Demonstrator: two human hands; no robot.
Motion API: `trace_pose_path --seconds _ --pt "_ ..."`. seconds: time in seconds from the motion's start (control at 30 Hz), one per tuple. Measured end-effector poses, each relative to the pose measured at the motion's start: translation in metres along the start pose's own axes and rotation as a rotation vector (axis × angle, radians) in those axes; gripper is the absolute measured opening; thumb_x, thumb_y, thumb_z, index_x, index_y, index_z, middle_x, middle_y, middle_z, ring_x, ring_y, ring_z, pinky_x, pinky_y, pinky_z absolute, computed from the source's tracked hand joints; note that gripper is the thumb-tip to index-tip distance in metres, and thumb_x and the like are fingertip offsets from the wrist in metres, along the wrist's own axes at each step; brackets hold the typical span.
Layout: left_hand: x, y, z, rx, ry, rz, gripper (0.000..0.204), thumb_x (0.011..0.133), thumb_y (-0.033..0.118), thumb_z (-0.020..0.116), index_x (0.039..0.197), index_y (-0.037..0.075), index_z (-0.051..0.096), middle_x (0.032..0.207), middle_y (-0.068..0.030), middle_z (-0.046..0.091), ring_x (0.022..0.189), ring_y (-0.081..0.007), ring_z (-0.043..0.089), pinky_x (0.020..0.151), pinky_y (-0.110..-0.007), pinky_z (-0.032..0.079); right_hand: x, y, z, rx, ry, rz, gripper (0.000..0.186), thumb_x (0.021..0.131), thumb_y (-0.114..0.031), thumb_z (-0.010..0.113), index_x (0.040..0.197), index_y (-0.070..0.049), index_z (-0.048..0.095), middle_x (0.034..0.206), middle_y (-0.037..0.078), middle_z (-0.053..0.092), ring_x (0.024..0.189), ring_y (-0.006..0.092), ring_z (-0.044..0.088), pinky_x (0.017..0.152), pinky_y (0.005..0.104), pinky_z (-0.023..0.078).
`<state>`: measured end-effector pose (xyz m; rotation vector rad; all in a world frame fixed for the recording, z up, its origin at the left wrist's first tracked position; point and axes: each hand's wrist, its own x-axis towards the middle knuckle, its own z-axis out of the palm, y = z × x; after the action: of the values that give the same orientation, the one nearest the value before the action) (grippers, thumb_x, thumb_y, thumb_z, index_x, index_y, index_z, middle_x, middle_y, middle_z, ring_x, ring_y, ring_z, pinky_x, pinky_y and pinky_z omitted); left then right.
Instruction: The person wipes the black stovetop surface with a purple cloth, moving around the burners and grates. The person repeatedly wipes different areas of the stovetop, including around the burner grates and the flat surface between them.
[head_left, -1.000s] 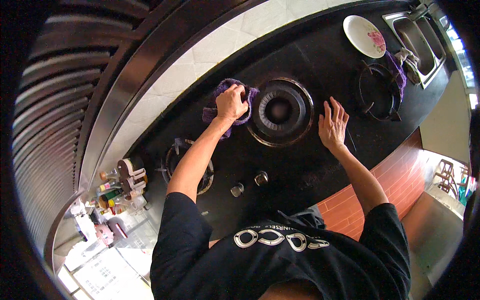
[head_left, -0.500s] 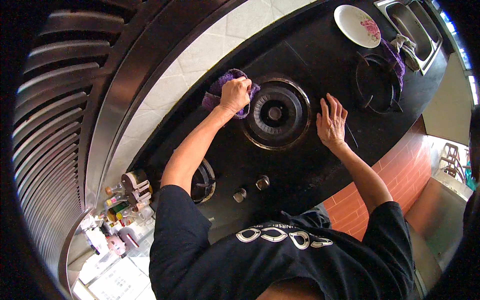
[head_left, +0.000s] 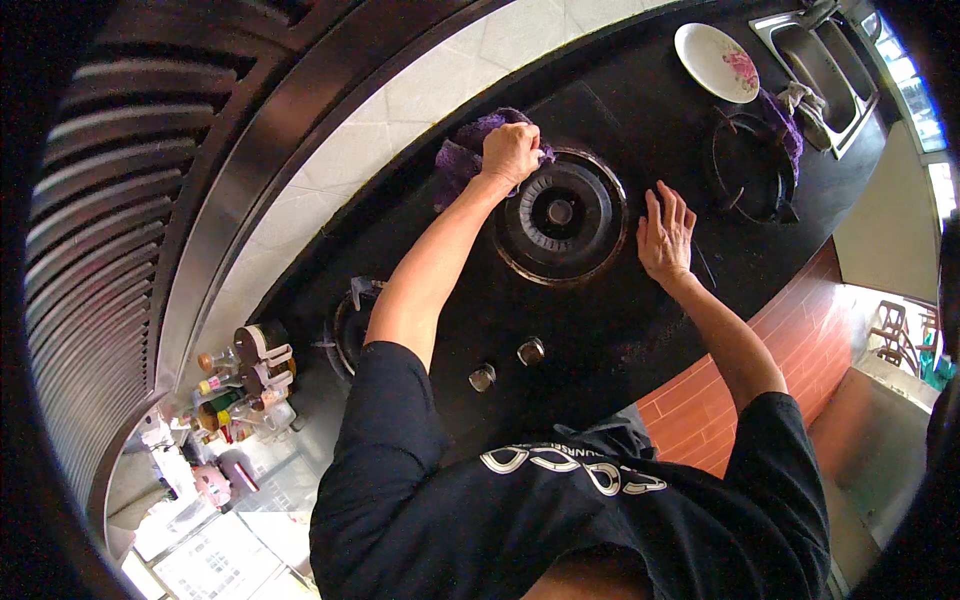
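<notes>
Along this black worktop point(head_left: 610, 325), there's the round burner point(head_left: 595, 215), a purple cloth point(head_left: 464, 160) bunched by its far-left rim; the right hand point(head_left: 665, 238) rests beside the burner, fingers stretched out, the left hand point(head_left: 511, 153) clenches the cloth in its fingers!

Black short-sleeved T-shirt point(head_left: 440, 520), white lettering point(head_left: 572, 469)

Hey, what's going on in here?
Someone's left grip is holding a bunched purple cloth against the black counter, right by the edge of the round burner. The right grip is on the burner's other side, with its fingers open and nothing in it. A flowery white plate lies farther off, near the sink.
</notes>
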<state>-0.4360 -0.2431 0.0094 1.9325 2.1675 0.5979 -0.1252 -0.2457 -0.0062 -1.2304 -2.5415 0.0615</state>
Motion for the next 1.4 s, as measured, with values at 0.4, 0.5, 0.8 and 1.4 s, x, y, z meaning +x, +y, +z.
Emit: trace_pose_path --seconds 0.4,0.5,0.8,1.4 --pt "-0.047 -0.032 -0.021 0.127 -0.241 -0.128 0.006 0.07 0.008 0.064 0.075 0.007 0.067 0.079 -0.0193 0.068 0.079 -0.0364 0.066 0.072 -0.047 0.053 -0.004 0.004 0.0 0.052 -0.001 0.009 0.051 0.082 -0.012 0.06 0.131 -0.005 0.047 0.141 0.015 0.04 0.128 0.0332 0.039 0.103 0.0476 0.033" --pt "-0.083 -0.025 -0.028 0.109 -0.15 -0.089 0.004 0.074 0.006 0.062 0.078 0.005 0.063 0.081 -0.0185 0.067 0.079 -0.0371 0.066 0.071 -0.047 0.053 -0.002 0.003 -0.002 0.06 -0.006 0.024 0.052 0.081 -0.012 0.06 0.131 -0.005 0.047 0.141 0.016 0.04 0.129 0.0332 0.039 0.104 0.048 0.032" --pt "-0.037 -0.019 -0.021 -0.012 -0.052 0.103 0.009 0.073 0.002 0.066 0.073 0.005 0.058 0.074 -0.0132 0.061 0.072 -0.036 0.062 0.063 -0.045 0.049 0.002 0.002 -0.002 0.071 -0.05 0.051 0.057 0.078 -0.008 0.06 0.132 -0.004 0.045 0.143 0.016 0.037 0.131 0.0343 0.037 0.105 0.0491 0.031" --pt "0.039 0.009 0.014 -0.112 -0.177 0.394 0.015 0.074 0.018 0.071 0.077 0.005 0.062 0.079 -0.011 0.066 0.076 -0.0309 0.065 0.069 -0.041 0.051 0.002 -0.002 0.0 0.059 -0.024 0.032 0.057 0.076 -0.006 0.06 0.131 -0.002 0.045 0.144 0.017 0.035 0.131 0.0362 0.035 0.106 0.0507 0.03"
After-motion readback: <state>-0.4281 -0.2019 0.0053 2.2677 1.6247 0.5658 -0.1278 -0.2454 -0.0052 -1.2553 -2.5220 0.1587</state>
